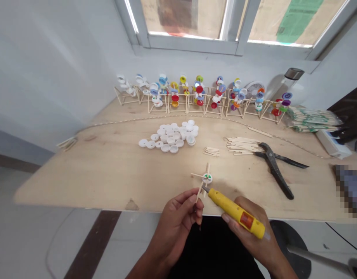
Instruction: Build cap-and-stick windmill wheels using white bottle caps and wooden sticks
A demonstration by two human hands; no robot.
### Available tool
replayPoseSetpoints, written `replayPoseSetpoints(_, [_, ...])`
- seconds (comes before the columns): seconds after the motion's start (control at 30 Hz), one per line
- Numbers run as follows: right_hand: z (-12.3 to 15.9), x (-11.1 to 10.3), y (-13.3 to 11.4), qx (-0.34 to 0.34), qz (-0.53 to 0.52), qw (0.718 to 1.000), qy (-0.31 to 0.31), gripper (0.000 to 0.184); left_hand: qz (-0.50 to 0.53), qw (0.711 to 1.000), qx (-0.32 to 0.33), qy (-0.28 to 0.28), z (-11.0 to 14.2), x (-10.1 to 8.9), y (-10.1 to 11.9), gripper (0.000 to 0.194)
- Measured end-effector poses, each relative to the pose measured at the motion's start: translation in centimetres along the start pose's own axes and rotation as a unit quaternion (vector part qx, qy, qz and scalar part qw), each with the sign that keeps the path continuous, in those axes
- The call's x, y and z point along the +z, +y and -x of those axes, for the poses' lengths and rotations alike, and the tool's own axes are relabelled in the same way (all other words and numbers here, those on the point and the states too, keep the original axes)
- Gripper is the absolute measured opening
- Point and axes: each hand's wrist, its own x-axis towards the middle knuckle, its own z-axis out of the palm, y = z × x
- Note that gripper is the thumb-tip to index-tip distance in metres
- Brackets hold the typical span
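Note:
My left hand [178,217] pinches a short thin wooden stick [199,192] at the table's front edge. My right hand [255,221] is wrapped round a yellow pen-shaped hot glue gun [231,207]. The gun's dark tip touches or nearly touches the stick; I cannot tell which. Just beyond lies a white bottle cap [209,180] with a green print, and several short sticks stand out from it like a cross. Farther back are a small pile of short sticks [211,151] and a heap of white bottle caps [170,140].
Longer sticks [242,146] and black-handled pliers [274,164] lie to the right. Along the wall stand several stick frames [177,104] carrying coloured caps. A small fan [254,90], a bottle [286,83], bagged sticks [312,119] and a power strip [332,143] are at the back right.

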Motion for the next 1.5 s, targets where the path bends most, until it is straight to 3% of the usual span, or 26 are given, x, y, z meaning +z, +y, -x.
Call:
replayPoseSetpoints(0.8, [0.0, -0.1, -0.5, 0.032, -0.054, 0.998, -0.008, 0.032, 0.025, 0.999, -0.013, -0.019, -0.1, -0.5, -0.2, 0.018])
replayPoseSetpoints(1.07, [-0.6, -1.8, -1.0, 0.069, -0.199, 0.975, -0.072, 0.023, 0.021, 0.999, -0.019, -0.018, -0.2, -0.2, 0.0, 0.021])
replayPoseSetpoints(1.17, [-0.6, -3.1, -1.0, 0.044, -0.227, 0.972, -0.048, 0.013, 0.018, 0.999, -0.022, -0.025, -0.2, -0.2, -0.2, 0.022])
replayPoseSetpoints(1.23, [-0.5, -3.9, -0.8, 0.016, -0.239, 0.971, 0.002, 0.014, 0.019, 0.999, -0.027, -0.030, -0.2, -0.2, -0.3, 0.021])
replayPoseSetpoints(1.33, [-0.4, -4.5, -0.4, -0.009, -0.216, 0.975, 0.048, 0.016, 0.023, 0.999, -0.036, -0.030, -0.3, -0.2, -0.3, 0.020])
replayPoseSetpoints(1.5, [-0.6, -5.1, 1.0, -0.011, -0.059, 0.997, 0.038, 0.007, 0.026, 0.999, -0.038, -0.018, -0.5, -0.4, 0.0, 0.023])
